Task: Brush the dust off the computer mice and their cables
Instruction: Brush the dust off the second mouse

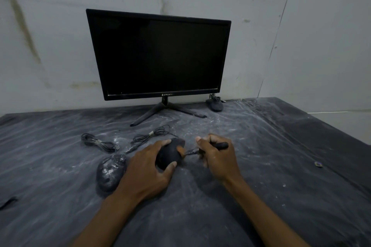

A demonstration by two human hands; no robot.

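One mouse (169, 154) sits gripped in the left hand (149, 168) on the surface (261, 166) while the right hand (215, 156) clutches the brush (200, 149) against it; the dusty mouse (110, 173) alongside and both cables (98, 143) remain powdered.

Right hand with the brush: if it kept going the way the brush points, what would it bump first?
Probably the mouse that the left hand grips. The right hand holds the brush with its tip already at that mouse's side.
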